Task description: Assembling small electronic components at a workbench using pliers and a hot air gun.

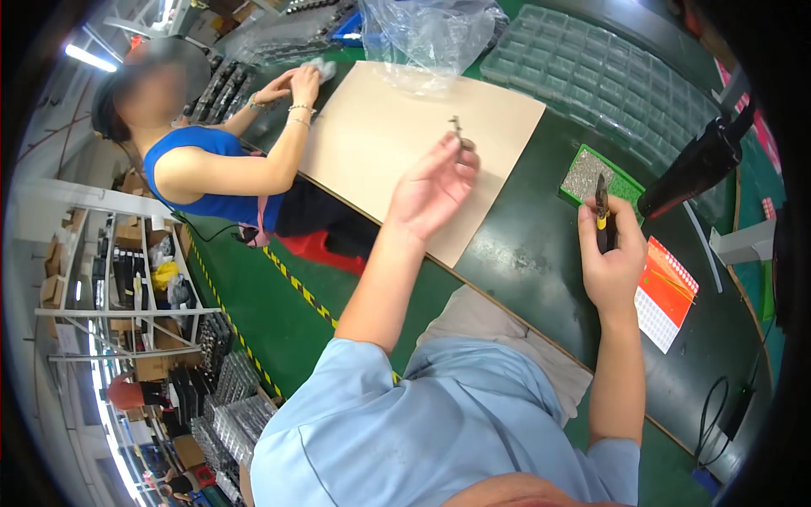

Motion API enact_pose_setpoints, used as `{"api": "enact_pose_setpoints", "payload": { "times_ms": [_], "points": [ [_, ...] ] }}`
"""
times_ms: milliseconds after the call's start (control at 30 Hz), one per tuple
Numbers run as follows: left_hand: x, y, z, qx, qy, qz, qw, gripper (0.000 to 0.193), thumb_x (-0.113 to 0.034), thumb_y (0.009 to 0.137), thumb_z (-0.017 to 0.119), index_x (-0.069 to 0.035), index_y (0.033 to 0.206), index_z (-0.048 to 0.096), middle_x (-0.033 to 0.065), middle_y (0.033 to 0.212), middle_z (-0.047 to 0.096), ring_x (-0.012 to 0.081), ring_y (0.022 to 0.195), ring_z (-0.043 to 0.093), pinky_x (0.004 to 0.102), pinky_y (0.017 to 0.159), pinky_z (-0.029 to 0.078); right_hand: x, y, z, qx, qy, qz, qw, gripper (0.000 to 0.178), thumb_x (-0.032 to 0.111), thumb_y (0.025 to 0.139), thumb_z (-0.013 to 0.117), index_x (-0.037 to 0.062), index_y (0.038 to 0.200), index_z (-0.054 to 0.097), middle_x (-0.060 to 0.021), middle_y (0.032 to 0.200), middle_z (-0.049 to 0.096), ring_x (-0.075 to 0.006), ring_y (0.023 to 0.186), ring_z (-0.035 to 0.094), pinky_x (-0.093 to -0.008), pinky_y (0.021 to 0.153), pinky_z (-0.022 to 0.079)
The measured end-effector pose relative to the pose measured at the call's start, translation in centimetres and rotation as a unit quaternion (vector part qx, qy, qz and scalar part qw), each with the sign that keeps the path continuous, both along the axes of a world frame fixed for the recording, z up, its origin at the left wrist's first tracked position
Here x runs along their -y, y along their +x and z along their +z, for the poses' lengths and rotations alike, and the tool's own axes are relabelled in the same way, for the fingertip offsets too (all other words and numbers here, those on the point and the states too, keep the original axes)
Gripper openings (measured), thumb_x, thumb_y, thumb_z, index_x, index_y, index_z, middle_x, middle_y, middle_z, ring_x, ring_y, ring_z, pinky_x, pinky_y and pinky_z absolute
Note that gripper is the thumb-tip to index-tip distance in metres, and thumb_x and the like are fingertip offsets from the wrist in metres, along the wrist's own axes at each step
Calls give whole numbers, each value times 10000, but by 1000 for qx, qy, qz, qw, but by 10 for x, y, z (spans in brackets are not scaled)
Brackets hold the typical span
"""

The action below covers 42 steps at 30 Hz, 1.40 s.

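My left hand is raised over a beige cardboard sheet, its fingers closed on a small dark metal part whose end sticks up past the fingertips. The exact kind of part is too small to make out. On the right, my right hand grips a pair of pliers with black and yellow handles, their dark jaws pointing away from me. Just beyond the jaws sits a green tray, holding a heap of tiny silvery pieces.
Clear compartment trays line the table's far side, beside a clear plastic bag. A black cylindrical device leans in from the right. An orange-and-white printed card lies by my right wrist. A co-worker in blue works at the left.
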State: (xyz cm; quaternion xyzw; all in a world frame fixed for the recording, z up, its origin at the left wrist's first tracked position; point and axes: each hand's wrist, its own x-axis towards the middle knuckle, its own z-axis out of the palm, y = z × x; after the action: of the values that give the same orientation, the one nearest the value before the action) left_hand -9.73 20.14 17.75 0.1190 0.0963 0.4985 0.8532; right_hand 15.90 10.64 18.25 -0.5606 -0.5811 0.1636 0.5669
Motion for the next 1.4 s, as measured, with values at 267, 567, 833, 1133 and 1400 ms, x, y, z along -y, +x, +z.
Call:
{"api": "enact_pose_setpoints", "payload": {
  "times_ms": [267, 567, 833, 1133, 1400],
  "points": [
    [-16, -35, 10, 80, -18, 35, 996, 112, -27, 998, 568, -10, 1095, 621, 106, 1083, 587, 227, 1029, 586, 310, 881, 579, 1, -3, -1, 27, -2, 21, 999, 150, 71, 894, 737, 24, 1003, 646, -14, 766, 577, -97, 601, 432, -251, 543, 371],
    [-26, -34, -12, 223, -150, 54, 962, 112, -58, 896, 523, 40, 947, 538, 100, 930, 519, 205, 853, 496, 308, 742, 469, 2, -5, -6, 33, -32, 28, 999, 131, 64, 897, 732, 29, 1003, 664, 0, 762, 586, -86, 604, 428, -249, 549, 367],
    [-54, -68, -14, -7, -133, 57, 989, 139, -115, 1046, 499, 20, 1045, 533, 54, 898, 508, 117, 691, 443, 228, 523, 362, 0, -6, -5, 34, -36, 19, 999, 130, 50, 894, 733, 32, 1006, 669, 1, 771, 601, -84, 609, 438, -242, 550, 365],
    [-188, -112, 35, -183, -42, 196, 963, 128, -62, 1023, 477, 25, 941, 523, 113, 873, 551, 191, 751, 526, 269, 604, 433, 2, 5, 1, 59, -49, 6, 997, 169, 46, 879, 739, 9, 1018, 650, -46, 803, 605, -128, 614, 481, -266, 568, 419],
    [-347, -117, 123, -405, 68, 354, 841, 550, -358, 1090, 420, 80, 1419, 387, 294, 1523, 357, 423, 1427, 335, 587, 1202, 249, 5, 6, -3, 74, -37, 18, 996, 201, 39, 855, 745, 5, 1026, 644, -71, 804, 600, -146, 600, 509, -280, 546, 417]
  ]
}}
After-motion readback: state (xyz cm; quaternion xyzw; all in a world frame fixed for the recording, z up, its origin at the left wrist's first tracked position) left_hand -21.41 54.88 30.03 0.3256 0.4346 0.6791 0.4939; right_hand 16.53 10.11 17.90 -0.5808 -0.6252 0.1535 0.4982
